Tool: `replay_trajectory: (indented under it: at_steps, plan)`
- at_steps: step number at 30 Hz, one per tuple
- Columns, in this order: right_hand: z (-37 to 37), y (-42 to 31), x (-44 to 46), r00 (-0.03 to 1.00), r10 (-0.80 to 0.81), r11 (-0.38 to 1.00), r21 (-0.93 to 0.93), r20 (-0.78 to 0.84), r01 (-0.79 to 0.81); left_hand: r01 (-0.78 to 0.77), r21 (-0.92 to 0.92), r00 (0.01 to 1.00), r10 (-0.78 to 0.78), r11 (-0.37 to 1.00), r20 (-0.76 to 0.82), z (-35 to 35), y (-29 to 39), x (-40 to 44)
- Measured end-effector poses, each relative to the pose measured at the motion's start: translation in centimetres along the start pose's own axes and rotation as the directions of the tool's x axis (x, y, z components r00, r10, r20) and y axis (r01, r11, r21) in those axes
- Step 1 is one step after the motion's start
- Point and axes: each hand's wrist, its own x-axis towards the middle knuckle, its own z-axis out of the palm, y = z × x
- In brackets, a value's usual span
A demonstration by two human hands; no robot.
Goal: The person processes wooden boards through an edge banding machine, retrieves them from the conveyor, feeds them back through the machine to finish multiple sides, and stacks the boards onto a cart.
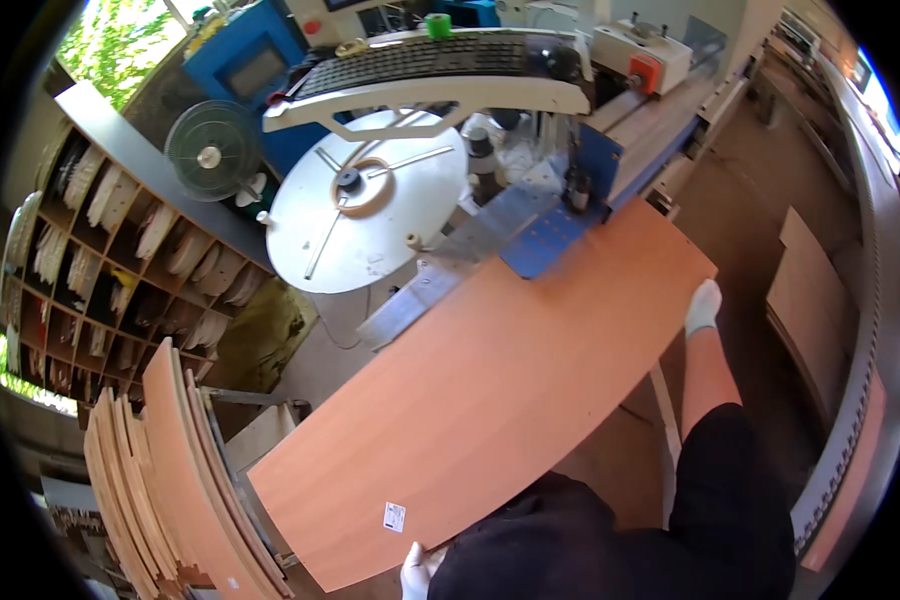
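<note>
OK, big wood panel's (490, 400) right in front of me, between my hands, long axis running approx 8 to 2 o'clock. R hand (704, 305), white glove on, is out at 3 o'clock, on the corner of the panel's far end. Fingertips are at the edge there; pinching or just resting, can't tell, too small. L hand (417, 574), gloved too, is down at 6 o'clock on the near edge, thumb up by the rim; other fingers hidden, so can't tell re grip there either.

Key bit: panel's middle is at 1 o'clock from L hand, 8 o'clock from R. Blue plate (545, 245) sits at 10 o'clock from R hand, by the panel's far long edge; touching or not, too blurry to say. So R's def the nearer hand to it. L's well apart, at the other end, near the white label (394, 517). Metal guide (420, 300) runs along the far long side, approx in line w/ the panel. Stacked boards (195, 470) are at 10 o'clock from L hand.
</note>
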Motion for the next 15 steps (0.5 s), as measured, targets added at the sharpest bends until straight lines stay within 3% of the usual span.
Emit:
replay_trajectory:
  at_steps: [1,2,3,4,6,9,10,14,15]
  plan:
    - [-2.6,5.4,4.2,0.989,-0.147,0.963,-0.226,0.015,0.147,-0.007,-0.066,0.999,0.011,0.998,0.047,-0.4,0.1,0.0]
    - [0.7,0.1,-2.0,1.0,-0.007,0.984,0.18,-0.027,0.012,-0.014,-0.136,0.995,0.026,0.991,0.091,-0.5,0.1,-0.1]
    - [1.5,-2.4,-4.9,0.998,0.056,0.966,0.251,-0.004,-0.053,-0.034,-0.145,0.997,0.043,0.989,0.06,-0.9,0.0,0.0]
    - [3.2,-6.0,-8.7,0.998,0.07,0.946,0.316,0.004,-0.067,0.075,0.363,0.947,0.047,0.929,-0.316,7.9,1.2,-4.8]
    - [2.8,-6.9,-10.0,0.994,0.111,0.973,0.203,-0.003,-0.108,0.179,0.346,0.933,-0.047,0.921,-0.356,9.9,1.9,-5.7]
    - [3.0,-8.7,-12.3,0.975,0.216,0.947,0.233,0.046,-0.221,0.194,0.406,0.93,-0.036,0.893,-0.365,3.4,3.0,-4.4]
    - [1.7,-6.6,-11.0,0.984,0.16,0.978,0.125,0.073,-0.168,0.192,0.426,0.929,-0.023,0.884,-0.369,1.3,3.5,-4.1]
    - [3.4,-12.5,-19.5,0.97,0.205,0.947,0.222,0.132,-0.231,0.224,0.446,0.921,-0.039,0.867,-0.387,-2.9,7.0,-4.2]
    - [3.3,-11.2,-19.6,0.973,0.166,0.959,0.205,0.16,-0.198,0.232,0.428,0.918,-0.051,0.873,-0.393,-3.8,7.9,-4.3]
